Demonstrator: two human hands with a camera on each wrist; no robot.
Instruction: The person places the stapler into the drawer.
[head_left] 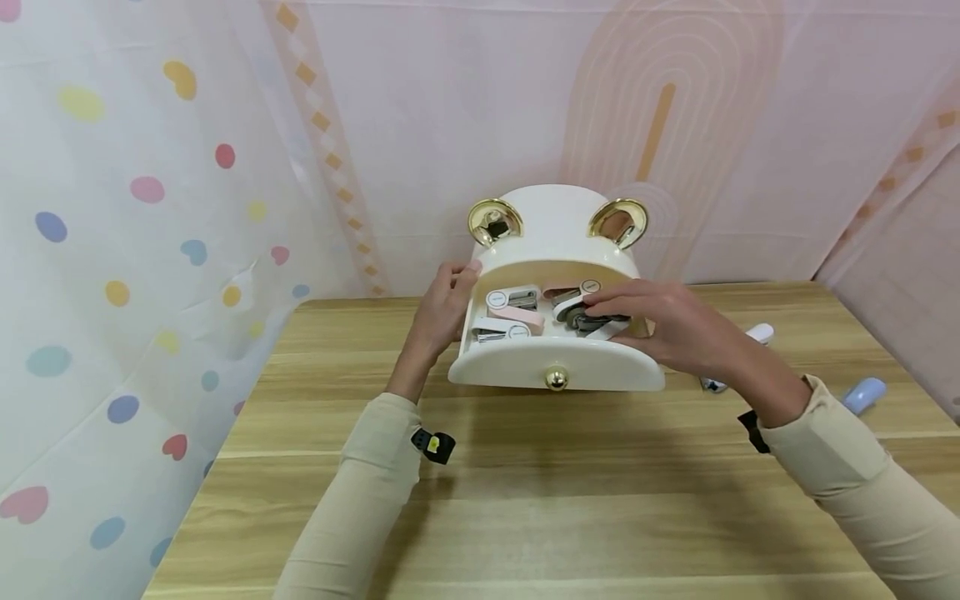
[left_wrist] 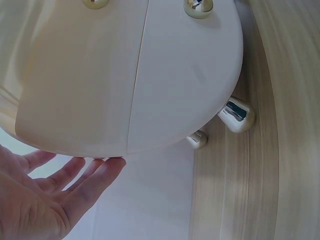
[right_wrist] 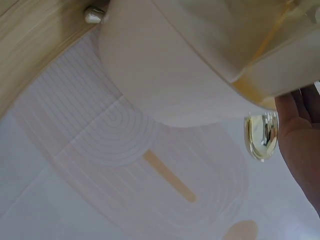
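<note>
Right hand point(head_left: 660, 325) over unreadably labelled staplers point(head_left: 517, 312)

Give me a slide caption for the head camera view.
Left hand steadies a cream box while right hand reaches staplers in its open drawer.

A cream round storage box point(head_left: 558, 229) with two golden ear-shaped rings on top stands upright at the far side of the table. Its drawer point(head_left: 557, 371), with a golden knob at the front, is pulled out. Inside the drawer lie several small staplers: pink and white ones point(head_left: 510, 315) at the left, and a dark grey stapler point(head_left: 592, 321) at the right.
</note>
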